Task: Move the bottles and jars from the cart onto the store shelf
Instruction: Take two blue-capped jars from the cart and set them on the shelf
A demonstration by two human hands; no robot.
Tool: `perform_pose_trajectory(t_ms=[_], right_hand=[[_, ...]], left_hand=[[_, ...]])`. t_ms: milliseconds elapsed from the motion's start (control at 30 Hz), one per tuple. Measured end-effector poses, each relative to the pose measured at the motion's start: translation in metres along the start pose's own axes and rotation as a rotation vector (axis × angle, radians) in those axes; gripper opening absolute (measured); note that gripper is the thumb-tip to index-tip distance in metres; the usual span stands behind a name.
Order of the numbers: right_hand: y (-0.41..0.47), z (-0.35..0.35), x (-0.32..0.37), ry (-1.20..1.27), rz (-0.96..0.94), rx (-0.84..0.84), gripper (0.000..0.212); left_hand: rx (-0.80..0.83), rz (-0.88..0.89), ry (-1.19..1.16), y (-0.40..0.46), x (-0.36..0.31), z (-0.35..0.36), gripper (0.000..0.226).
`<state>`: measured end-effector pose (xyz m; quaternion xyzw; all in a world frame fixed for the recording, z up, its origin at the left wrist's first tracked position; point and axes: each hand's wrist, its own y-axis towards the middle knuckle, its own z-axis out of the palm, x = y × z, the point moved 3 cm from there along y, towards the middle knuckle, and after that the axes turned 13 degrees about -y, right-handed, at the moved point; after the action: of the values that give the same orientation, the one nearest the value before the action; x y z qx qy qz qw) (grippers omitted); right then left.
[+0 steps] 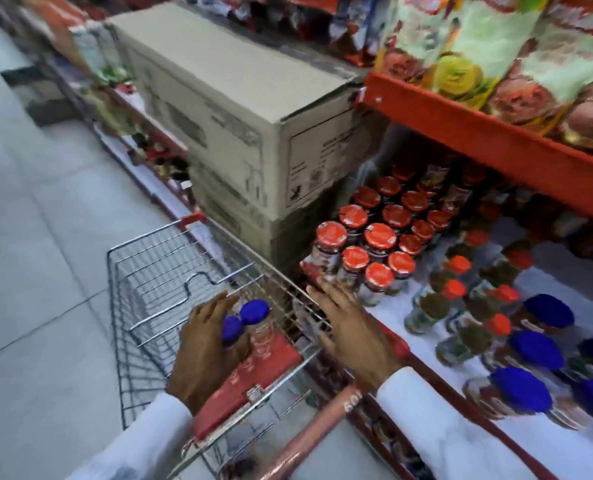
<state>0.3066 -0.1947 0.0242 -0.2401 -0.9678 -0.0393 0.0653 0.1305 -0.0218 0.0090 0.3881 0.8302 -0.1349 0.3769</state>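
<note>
Two clear jars with blue lids [253, 311] stand on the red child seat of a wire shopping cart [149, 271]. My left hand [205, 344] wraps around the nearer blue-lidded jar [232, 329]. My right hand [354, 327] hovers over the cart's right rim with fingers spread, holding nothing, just short of the shelf edge. On the white store shelf [409, 317] stand several red-lidded jars [378, 237] at the left and several blue-lidded jars [537, 351] at the right. The picture is blurred by motion.
Stacked cardboard boxes [232, 116] stand against the shelf beyond the cart. An orange upper shelf [478, 133] carries bagged goods overhead. The cart's red handle [316, 431] lies between my arms. Grey tiled aisle floor [39, 237] runs along the left.
</note>
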Motion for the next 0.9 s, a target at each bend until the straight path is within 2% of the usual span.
perform_pose_trajectory(t_ms=[133,233,300,400,533,767,900], right_hand=[[0.054,0.054,0.019,0.311,0.064,0.250,0.066],[0.090,0.094,0.028,0.442,0.165,0.377,0.044],[0.109,0.119,0.033,0.474,0.213,0.446,0.039],[0.121,0.145,0.040,0.544,0.310,0.512,0.058],[0.122,0.160,0.044,0.566,0.396,0.483,0.070],[0.121,0.152,0.043,0.543,0.368,0.407,0.074],[0.112,0.112,0.041,0.578,0.344,0.320,0.070]], left_hand=[[-0.094,-0.338,-0.249,-0.015,0.065,0.009,0.062],[-0.085,-0.628,-0.450,-0.014,0.092,0.028,0.076],[-0.082,-0.706,-0.533,-0.009,0.102,0.042,0.085],[-0.101,-0.720,-0.571,-0.003,0.107,0.056,0.071],[-0.195,-0.704,-0.538,-0.003,0.110,0.062,0.055],[-0.228,-0.619,-0.496,-0.001,0.106,0.065,0.047],[-0.235,-0.489,-0.542,-0.002,0.092,0.046,0.049]])
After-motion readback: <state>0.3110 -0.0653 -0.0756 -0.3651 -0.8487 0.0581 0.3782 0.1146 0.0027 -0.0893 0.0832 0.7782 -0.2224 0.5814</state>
